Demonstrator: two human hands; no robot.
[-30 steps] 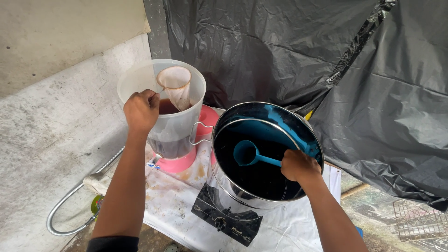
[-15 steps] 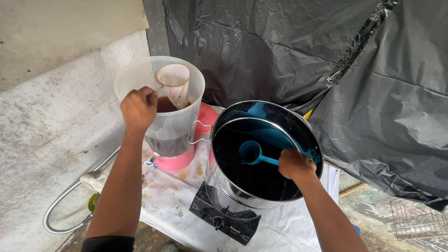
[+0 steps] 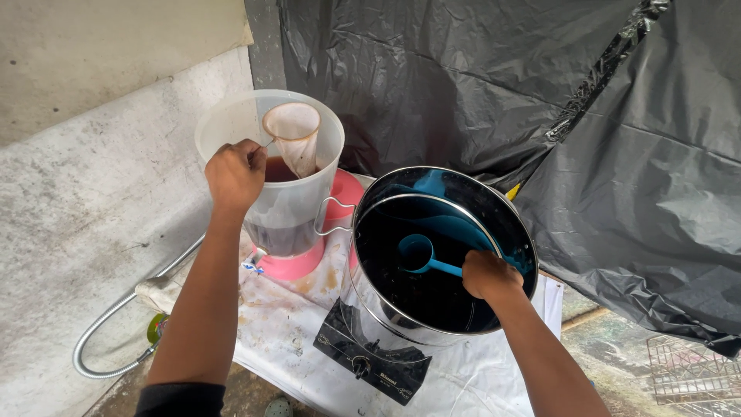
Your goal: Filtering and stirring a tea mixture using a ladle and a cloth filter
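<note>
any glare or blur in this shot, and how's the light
Head view: soft, even daylight, no hard shadows; sheen on the black plastic sheet and bright reflections on the steel pot rim; both hands, left hand and right hand, look sharp; the pot's interior is dark, hiding its liquid.

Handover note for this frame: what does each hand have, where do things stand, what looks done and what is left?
Left hand: closed on the wire handle of the cloth strainer, which hangs inside the clear plastic jug.
Right hand: gripping the blue ladle, its cup down in the steel pot of dark liquid.
The pot sits on a black gas stove; the jug stands on a pink stand.
Done: the jug already holds some dark liquid.
Left: the pot holds plenty; no ladleful over the strainer right now.
</note>
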